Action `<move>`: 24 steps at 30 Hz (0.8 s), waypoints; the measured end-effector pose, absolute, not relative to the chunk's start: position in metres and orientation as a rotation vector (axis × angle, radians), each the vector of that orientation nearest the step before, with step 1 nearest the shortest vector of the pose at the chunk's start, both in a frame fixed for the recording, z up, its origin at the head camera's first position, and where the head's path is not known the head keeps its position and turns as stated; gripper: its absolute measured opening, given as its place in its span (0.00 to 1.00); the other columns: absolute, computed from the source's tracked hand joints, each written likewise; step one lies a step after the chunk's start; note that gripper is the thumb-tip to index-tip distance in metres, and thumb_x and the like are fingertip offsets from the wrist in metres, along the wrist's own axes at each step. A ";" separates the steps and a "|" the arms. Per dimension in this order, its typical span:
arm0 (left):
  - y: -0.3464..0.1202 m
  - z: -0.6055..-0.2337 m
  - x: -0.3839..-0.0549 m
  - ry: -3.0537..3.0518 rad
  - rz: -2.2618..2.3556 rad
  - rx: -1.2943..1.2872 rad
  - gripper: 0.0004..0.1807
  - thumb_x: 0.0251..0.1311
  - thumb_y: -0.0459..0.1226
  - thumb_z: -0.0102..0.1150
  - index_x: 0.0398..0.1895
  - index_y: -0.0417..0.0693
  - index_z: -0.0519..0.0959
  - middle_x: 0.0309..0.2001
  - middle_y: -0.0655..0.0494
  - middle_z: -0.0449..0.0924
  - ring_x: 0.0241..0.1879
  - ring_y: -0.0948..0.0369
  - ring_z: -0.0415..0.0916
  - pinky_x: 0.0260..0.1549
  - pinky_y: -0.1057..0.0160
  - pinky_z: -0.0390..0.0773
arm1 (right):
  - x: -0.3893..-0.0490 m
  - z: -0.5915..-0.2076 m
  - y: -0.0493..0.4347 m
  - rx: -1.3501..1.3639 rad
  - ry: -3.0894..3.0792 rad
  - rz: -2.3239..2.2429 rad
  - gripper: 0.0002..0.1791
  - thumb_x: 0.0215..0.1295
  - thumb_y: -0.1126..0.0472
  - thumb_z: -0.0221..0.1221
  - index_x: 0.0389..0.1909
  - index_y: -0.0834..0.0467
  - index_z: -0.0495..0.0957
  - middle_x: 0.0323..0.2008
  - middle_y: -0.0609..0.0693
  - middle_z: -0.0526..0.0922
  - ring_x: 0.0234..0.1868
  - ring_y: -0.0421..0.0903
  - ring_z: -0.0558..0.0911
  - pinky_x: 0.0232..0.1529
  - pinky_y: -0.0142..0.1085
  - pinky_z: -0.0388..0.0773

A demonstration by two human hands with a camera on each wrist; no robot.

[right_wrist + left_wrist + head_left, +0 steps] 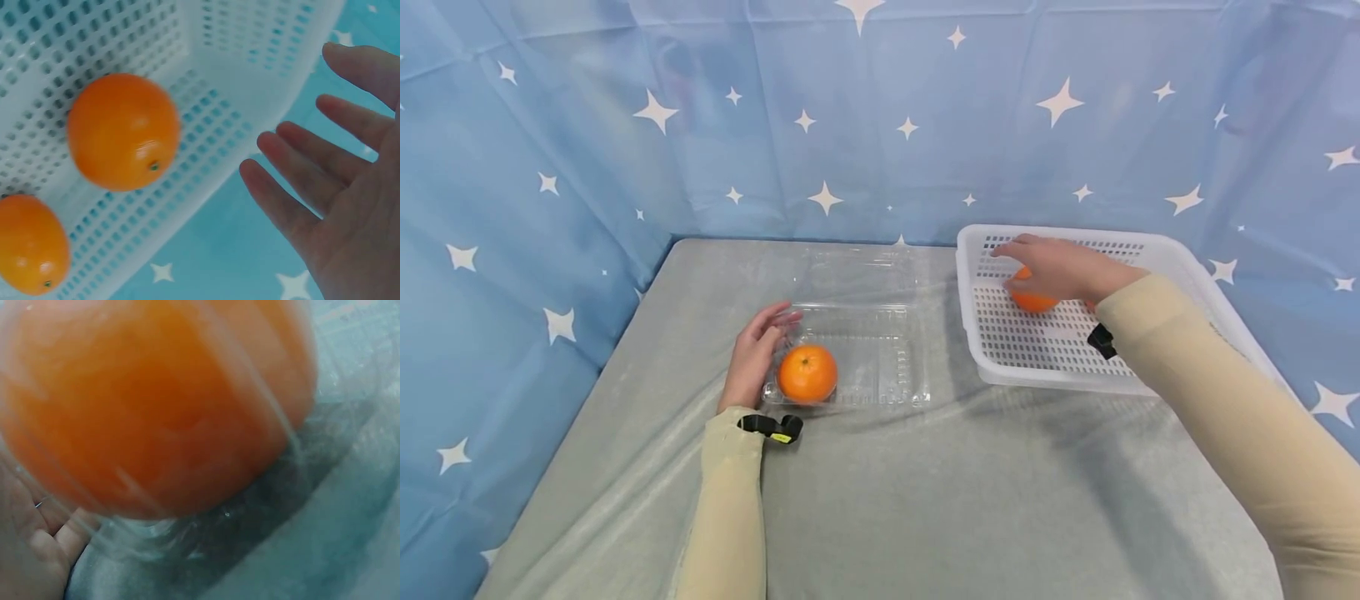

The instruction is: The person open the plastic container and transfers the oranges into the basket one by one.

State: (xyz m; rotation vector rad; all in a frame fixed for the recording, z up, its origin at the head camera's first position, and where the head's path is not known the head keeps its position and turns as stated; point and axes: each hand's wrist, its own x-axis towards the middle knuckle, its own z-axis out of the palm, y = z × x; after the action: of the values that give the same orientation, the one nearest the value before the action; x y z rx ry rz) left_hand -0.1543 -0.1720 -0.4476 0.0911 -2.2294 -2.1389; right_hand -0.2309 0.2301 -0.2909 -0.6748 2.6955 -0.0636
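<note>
My left hand (pixel 752 358) rests along the left side of a clear plastic clamshell box (pixel 872 358), its fingers loosely bent at the box's left wall. One orange (pixel 807 375) sits in the box's near left corner; up close it fills much of the left wrist view. My right hand (pixel 1063 268) is over a white perforated basket (pixel 977 354), fingers spread and holding nothing. Below it lies an orange (pixel 123 132), partly covered by the hand in the head view. A second orange (pixel 31 244) lies beside that one, mostly hidden behind the hand in the head view.
The box's clear lid (pixel 857 275) lies folded back toward the rear. A grey cloth (pixel 880 500) covers the table. Blue curtains (pixel 880 125) with white stars hang behind and along the sides, close to the basket's far rim.
</note>
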 end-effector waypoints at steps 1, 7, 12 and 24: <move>-0.172 -0.446 -0.154 -2.225 -2.145 0.090 0.22 0.61 0.35 0.42 0.59 0.54 0.67 0.51 0.59 0.74 0.51 0.62 0.70 0.53 0.55 0.65 | -0.229 -0.288 0.228 -0.692 2.709 -0.061 0.33 0.60 0.43 0.52 0.65 0.50 0.58 0.63 0.57 0.57 0.57 0.57 0.66 0.53 0.55 0.61; -0.169 -0.431 -0.146 -2.203 -2.186 0.064 0.21 0.63 0.34 0.43 0.60 0.48 0.66 0.53 0.51 0.73 0.53 0.56 0.68 0.54 0.53 0.64 | -0.213 -0.275 0.212 -0.807 2.768 -0.090 0.30 0.60 0.47 0.55 0.62 0.50 0.61 0.59 0.53 0.64 0.55 0.53 0.69 0.53 0.51 0.64; -0.168 -0.425 -0.143 -2.217 -2.164 0.032 0.21 0.63 0.36 0.46 0.60 0.47 0.66 0.53 0.50 0.72 0.54 0.55 0.68 0.55 0.54 0.63 | -0.197 -0.269 0.200 -0.951 2.813 -0.113 0.28 0.59 0.52 0.56 0.61 0.52 0.64 0.58 0.52 0.66 0.55 0.50 0.69 0.52 0.47 0.66; -0.169 -0.427 -0.143 -2.243 -2.147 0.020 0.20 0.63 0.39 0.48 0.59 0.53 0.67 0.54 0.50 0.72 0.54 0.56 0.68 0.55 0.55 0.63 | -0.163 -0.280 0.172 -1.279 2.941 -0.168 0.26 0.57 0.52 0.58 0.57 0.51 0.68 0.52 0.46 0.73 0.44 0.43 0.76 0.34 0.36 0.76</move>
State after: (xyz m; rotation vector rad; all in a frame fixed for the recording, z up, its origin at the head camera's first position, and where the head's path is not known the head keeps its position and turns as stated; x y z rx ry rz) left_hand -0.1431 -0.1688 -0.4270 0.0197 -2.2429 -2.1473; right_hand -0.1626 0.1721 -0.2805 -1.2791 2.9408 -0.1684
